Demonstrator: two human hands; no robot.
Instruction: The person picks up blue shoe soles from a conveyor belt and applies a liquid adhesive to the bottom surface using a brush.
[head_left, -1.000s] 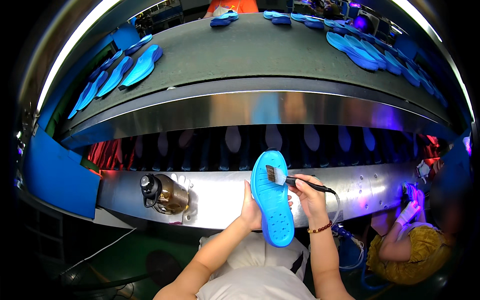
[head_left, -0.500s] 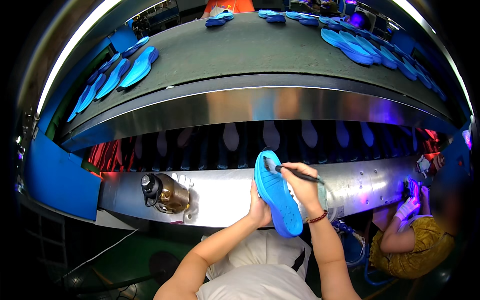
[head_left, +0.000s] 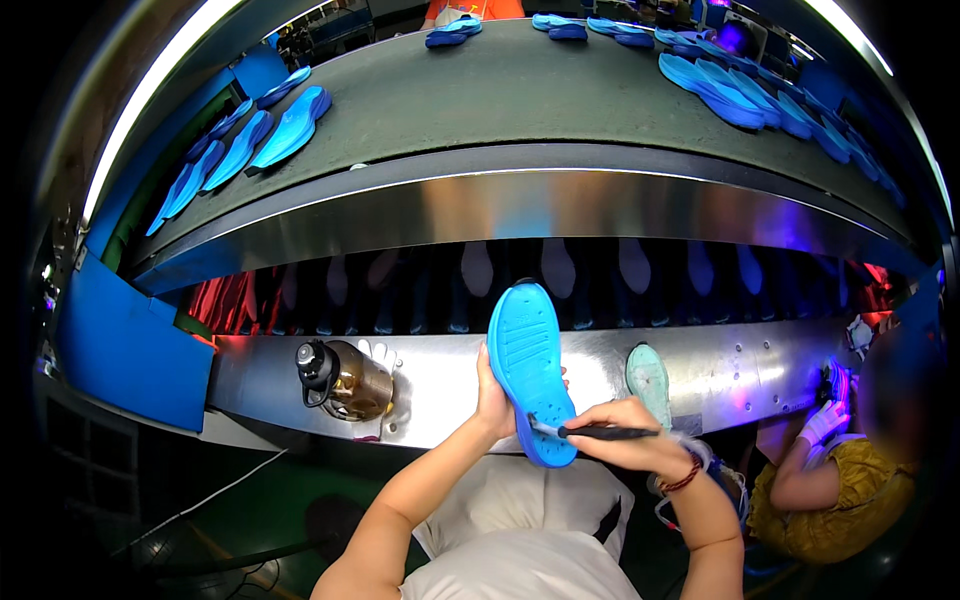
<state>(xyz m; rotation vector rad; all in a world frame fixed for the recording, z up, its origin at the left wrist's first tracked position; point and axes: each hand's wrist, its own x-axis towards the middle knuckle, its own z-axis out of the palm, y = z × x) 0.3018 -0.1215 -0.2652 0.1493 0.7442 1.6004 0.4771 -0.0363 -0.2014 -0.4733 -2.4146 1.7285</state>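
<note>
A bright blue shoe sole (head_left: 525,335) is tilted up in front of me, above the metal ledge, its ridged and dotted face toward me. My left hand (head_left: 490,400) is closed around its left edge, with fingertips showing at the right edge. In my right hand (head_left: 635,435) is a black-handled brush (head_left: 612,434), gripped near the head. The pale brush head touches the sole's lower, dotted end. A pale green sole-shaped piece (head_left: 648,380) lies on the ledge just beyond my right hand.
A dark-topped metallic flask (head_left: 350,382) stands on the metal ledge (head_left: 450,365) at left. Several blue soles (head_left: 293,128) lie on the green conveyor belt (head_left: 480,100) at both sides and the far edge. At right, a person in a mustard top (head_left: 845,490) works with gloved hands.
My right hand has moved the brush from the sole's far end down to its near end. The sole has turned more upright, and the pale green piece is now uncovered.
</note>
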